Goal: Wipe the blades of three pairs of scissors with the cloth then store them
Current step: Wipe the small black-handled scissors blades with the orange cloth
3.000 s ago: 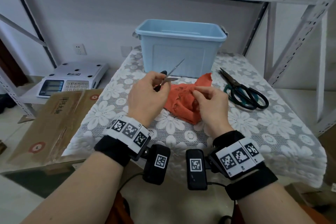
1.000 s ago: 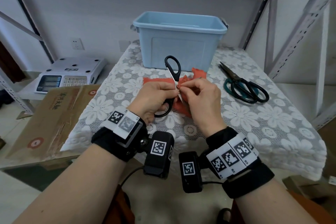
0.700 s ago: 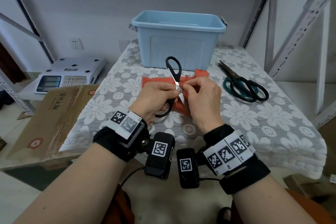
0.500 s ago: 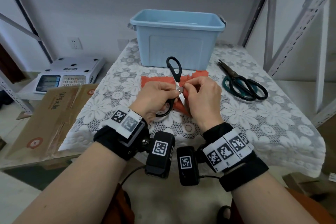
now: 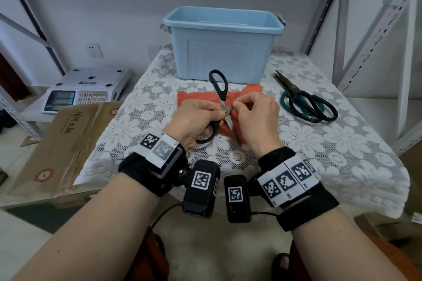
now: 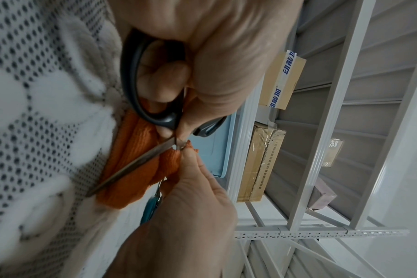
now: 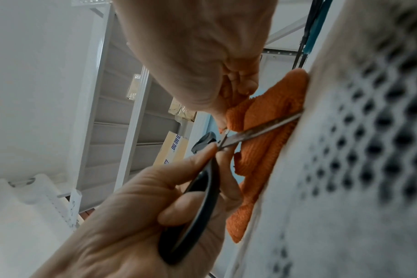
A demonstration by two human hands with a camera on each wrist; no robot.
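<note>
My left hand [image 5: 212, 116] grips the black-handled scissors [image 5: 218, 82] by the lower loop, with the upper loop pointing toward the bin. The scissors are spread, and one bare blade [image 6: 131, 165] slants down onto the orange cloth [image 5: 196, 98] on the table. My right hand [image 5: 242, 107] pinches a fold of the cloth [image 7: 269, 131] against the other blade right at the pivot. In the right wrist view the left hand's fingers [image 7: 169, 212] curl round the black handle [image 7: 198, 206]. A second, teal-handled pair of scissors [image 5: 306, 102] lies shut on the table to the right.
A light blue plastic bin [image 5: 223, 43] stands open behind the cloth. The lace tablecloth [image 5: 319, 143] covers the table. A grey scale [image 5: 84, 91] and a flat cardboard box [image 5: 57, 134] lie to the left. Shelf uprights [image 5: 376, 29] rise at the right.
Three seconds ago the scissors pointed away with my right hand on the loose cloth. Now they are turned handle-up, and my right hand pinches the cloth at the pivot. The last second shows little movement.
</note>
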